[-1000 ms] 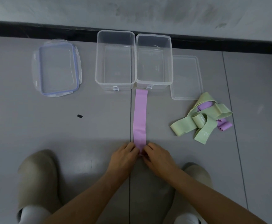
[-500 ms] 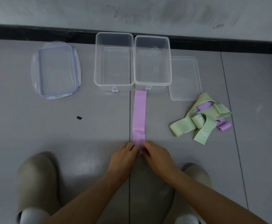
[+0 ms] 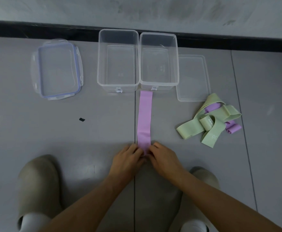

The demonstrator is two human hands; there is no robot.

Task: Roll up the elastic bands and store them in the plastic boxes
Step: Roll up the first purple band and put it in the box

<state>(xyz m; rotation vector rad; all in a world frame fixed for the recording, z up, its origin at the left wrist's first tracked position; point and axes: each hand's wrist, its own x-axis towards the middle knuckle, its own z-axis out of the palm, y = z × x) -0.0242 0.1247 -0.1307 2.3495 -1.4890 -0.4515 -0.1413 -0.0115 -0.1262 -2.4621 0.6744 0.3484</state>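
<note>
A: Where does the pink band (image 3: 144, 121) lie?
B: Flat and straight on the floor (image 3: 103, 131). Its far end reaches the front wall of the right box (image 3: 158, 86), and its near end sits between the 2 hands.
A: And the hands?
B: The left hand (image 3: 126, 158) pinches the band's near end from its left edge and the right hand (image 3: 163, 159) from its right edge, fingers curled onto it. How far that end is rolled I cannot tell; the fingers hide it.
A: What else is near the band?
B: The left box (image 3: 118, 87) stands just left of its far end, touching the right box. Both boxes are open. A blue-rimmed lid (image 3: 76, 67) lies well to the band's left, a clear lid (image 3: 193, 77) to its right. Right of the band's middle is a loose heap of green and purple bands (image 3: 208, 126). 1 dark speck (image 3: 82, 119) lies to its left
</note>
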